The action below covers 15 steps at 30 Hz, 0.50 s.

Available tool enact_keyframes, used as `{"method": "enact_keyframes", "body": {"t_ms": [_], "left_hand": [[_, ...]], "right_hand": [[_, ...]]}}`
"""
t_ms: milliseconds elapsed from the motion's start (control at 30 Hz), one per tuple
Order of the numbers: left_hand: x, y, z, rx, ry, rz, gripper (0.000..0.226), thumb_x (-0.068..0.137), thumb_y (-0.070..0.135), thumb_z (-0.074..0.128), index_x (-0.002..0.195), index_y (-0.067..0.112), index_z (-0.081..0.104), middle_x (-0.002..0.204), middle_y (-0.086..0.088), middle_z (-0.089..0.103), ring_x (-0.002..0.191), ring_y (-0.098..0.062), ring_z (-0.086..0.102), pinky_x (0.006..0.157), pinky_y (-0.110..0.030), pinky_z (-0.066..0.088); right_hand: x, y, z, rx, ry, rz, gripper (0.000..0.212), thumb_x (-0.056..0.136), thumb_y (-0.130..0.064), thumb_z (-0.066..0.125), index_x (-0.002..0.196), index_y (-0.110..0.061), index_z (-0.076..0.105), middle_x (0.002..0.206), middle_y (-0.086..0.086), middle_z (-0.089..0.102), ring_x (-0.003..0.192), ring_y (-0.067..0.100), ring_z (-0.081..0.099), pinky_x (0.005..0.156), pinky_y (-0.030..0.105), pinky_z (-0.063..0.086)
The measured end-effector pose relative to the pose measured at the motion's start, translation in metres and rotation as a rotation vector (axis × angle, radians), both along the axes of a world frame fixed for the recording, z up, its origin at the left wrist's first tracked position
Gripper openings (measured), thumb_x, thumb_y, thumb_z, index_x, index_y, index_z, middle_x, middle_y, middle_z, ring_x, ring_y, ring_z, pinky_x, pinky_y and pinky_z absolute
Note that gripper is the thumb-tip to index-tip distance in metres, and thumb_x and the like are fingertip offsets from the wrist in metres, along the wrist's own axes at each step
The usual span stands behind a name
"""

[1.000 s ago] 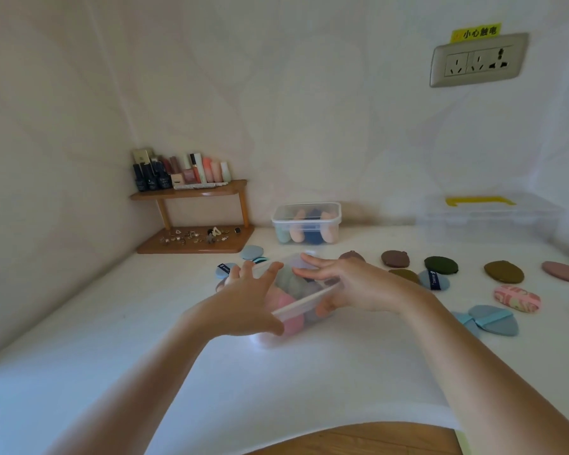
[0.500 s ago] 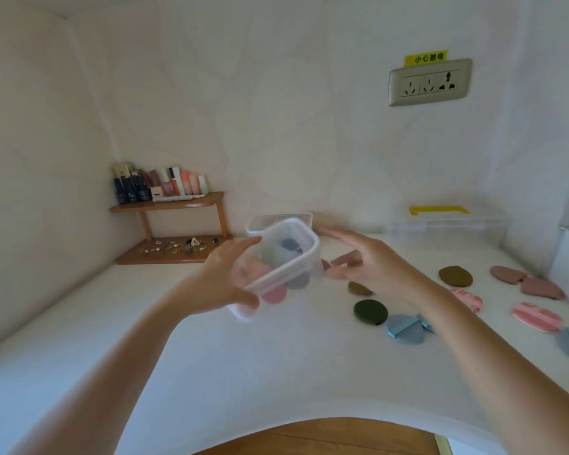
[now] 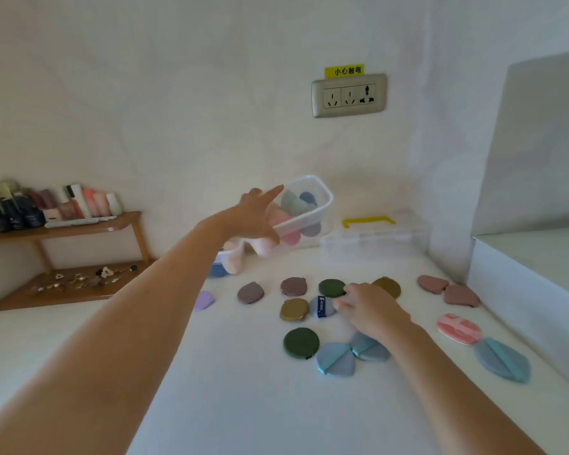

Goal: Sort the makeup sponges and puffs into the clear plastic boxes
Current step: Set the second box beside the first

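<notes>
Left hand gripped tilted sponge box by its near wall | lifted off the table since a second ago, carried rearward above second sponge box | right hand had let go, fingers loose (empty), over blue puff | judged: puffs next.

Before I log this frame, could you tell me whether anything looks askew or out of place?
The clear box of sponges stands out: the left hand holds it tilted, off the table, with no lid on, so its sponges could slide out. The puffs lying loose on the table look flat and undamaged.
</notes>
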<state>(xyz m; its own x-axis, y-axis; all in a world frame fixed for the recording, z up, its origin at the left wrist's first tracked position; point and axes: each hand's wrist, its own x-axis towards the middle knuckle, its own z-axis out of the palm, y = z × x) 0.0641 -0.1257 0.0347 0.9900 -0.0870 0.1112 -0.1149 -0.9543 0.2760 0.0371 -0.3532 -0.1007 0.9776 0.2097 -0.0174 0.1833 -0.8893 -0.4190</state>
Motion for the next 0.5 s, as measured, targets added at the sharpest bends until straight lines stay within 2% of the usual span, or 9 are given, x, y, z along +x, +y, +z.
{"method": "enact_keyframes", "body": {"t_ms": [100, 200, 333, 500], "left_hand": [[0.015, 0.006, -0.013, 0.128, 0.144, 0.027, 0.107, 0.069, 0.027, 0.074, 0.147, 0.042, 0.002, 0.140, -0.003, 0.030, 0.131, -0.026, 0.029, 0.106, -0.050, 0.033], [0.022, 0.007, -0.026, 0.147, 0.242, 0.036, 0.106, 0.068, 0.025, 0.071, 0.146, 0.046, 0.003, 0.145, 0.000, 0.029, 0.131, -0.026, 0.032, 0.104, -0.046, 0.035], [0.033, 0.005, -0.036, 0.216, 0.277, 0.006, 0.104, 0.073, 0.020, 0.070, 0.147, 0.043, 0.001, 0.145, -0.001, 0.026, 0.131, -0.026, 0.033, 0.104, -0.042, 0.036], [0.060, 0.020, -0.045, 0.089, 0.258, 0.008, 0.098, 0.078, 0.012, 0.068, 0.149, 0.036, 0.006, 0.153, -0.002, 0.025, 0.138, -0.023, 0.029, 0.112, -0.039, 0.027]], "right_hand": [[0.001, -0.002, 0.001, -0.037, -0.033, 0.016, 0.048, 0.096, -0.042, 0.041, 0.135, -0.014, 0.046, 0.129, 0.007, 0.055, 0.117, 0.024, 0.053, 0.090, 0.032, 0.043], [0.004, 0.000, 0.003, -0.102, -0.063, 0.024, 0.047, 0.097, -0.043, 0.039, 0.134, -0.014, 0.046, 0.128, 0.007, 0.055, 0.115, 0.023, 0.054, 0.089, 0.030, 0.044], [0.002, 0.002, 0.003, -0.178, -0.118, 0.043, 0.046, 0.098, -0.045, 0.036, 0.132, -0.015, 0.046, 0.123, 0.006, 0.055, 0.110, 0.022, 0.054, 0.088, 0.031, 0.044], [0.002, 0.002, 0.004, -0.178, -0.136, 0.058, 0.043, 0.099, -0.043, 0.036, 0.130, -0.015, 0.047, 0.120, 0.006, 0.056, 0.107, 0.021, 0.054, 0.086, 0.030, 0.043]]}}
